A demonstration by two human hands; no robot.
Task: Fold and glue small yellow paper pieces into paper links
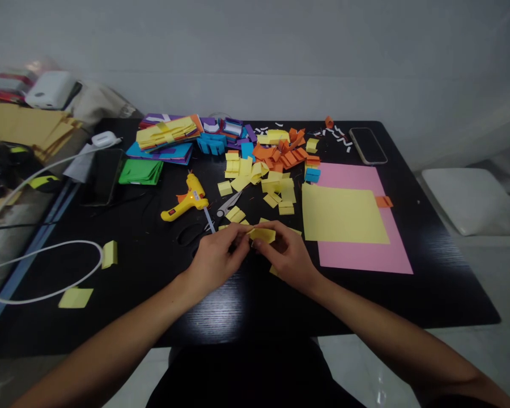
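Near the middle of the black table, a small folded yellow paper piece (263, 234) is held between both hands. My left hand (221, 252) pinches its left end with thumb and index finger. On its right side, my right hand (287, 252) grips it between thumb and fingers. Just beyond the hands lie several small folded yellow papers (273, 182). Scissors (229, 204) rest partly under a glue stick end, left of these papers. The yellow glue gun (189, 199) lies on its side, beyond my left hand.
Orange folded pieces (283, 154) and paper stacks (165, 135) lie at the back. A yellow sheet (344, 215) overlaps a pink sheet (365, 258) at right, near a phone (368, 145). A white cable (97, 249) loops at left, beside another phone (104, 177).
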